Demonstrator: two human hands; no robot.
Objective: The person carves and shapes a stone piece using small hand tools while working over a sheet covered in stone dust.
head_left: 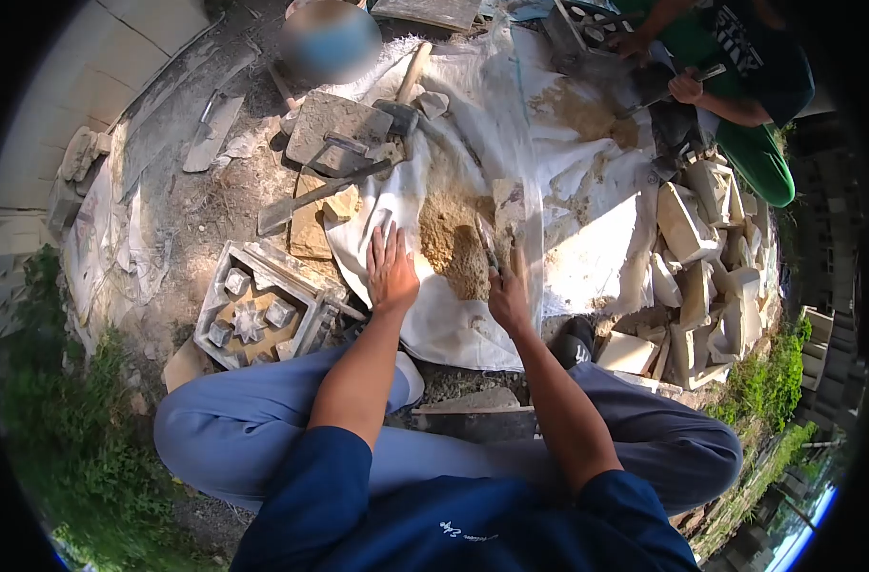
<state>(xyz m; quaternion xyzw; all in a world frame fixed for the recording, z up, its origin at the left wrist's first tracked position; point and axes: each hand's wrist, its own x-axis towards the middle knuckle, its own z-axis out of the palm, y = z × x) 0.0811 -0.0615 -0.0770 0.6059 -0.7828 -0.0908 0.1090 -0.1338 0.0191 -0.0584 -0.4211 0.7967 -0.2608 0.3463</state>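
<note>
My left hand point(392, 275) lies flat on a white sheet point(463, 345), its fingers stretched out and holding nothing. My right hand point(509, 296) is closed around a trowel point(486, 238), whose narrow blade points away from me. Between the hands is a heap of damp tan sand point(451, 243). A pale, flat rectangular piece point(509, 202) lies just beyond my right hand; whether it touches the trowel I cannot tell. Left of my left hand stands a mould box point(306, 329) with several small shaped blocks and a star-shaped piece point(250, 322) inside.
A hammer point(401, 114), a long flat-bladed tool point(311, 197) and a square slab point(325, 124) lie ahead on the left. Broken pale blocks point(692, 224) are heaped on the right. At the upper right, another person point(754, 67) holds a tool over the sheet.
</note>
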